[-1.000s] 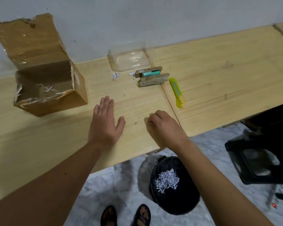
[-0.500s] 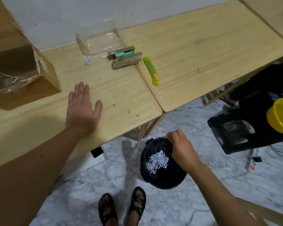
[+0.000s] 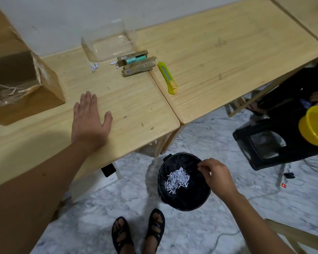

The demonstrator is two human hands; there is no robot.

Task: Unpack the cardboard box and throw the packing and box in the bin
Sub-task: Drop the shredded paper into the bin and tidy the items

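The opened cardboard box (image 3: 26, 99) lies on its side at the left of the wooden table (image 3: 140, 110), with a few paper shreds inside. My left hand (image 3: 88, 121) rests flat on the table just right of the box, fingers straight. On the floor below the table edge stands a black bin (image 3: 187, 202) holding a heap of white shredded paper (image 3: 176, 179). My right hand (image 3: 217, 175) hovers over the bin's right rim with fingertips pinched together; nothing shows between them.
At the back of the table sit a clear plastic tub (image 3: 108, 43), two slim brown boxes (image 3: 138, 65), a yellow-green utility knife (image 3: 168, 77) and a few paper scraps (image 3: 94, 66). A black stool (image 3: 268, 143) and a yellow bowl (image 3: 314, 125) are at right. My sandalled feet (image 3: 136, 233) stand by the bin.
My right hand left the table's front edge and dropped down over the bin. The view tilted down and right. My left hand stayed flat on the table.
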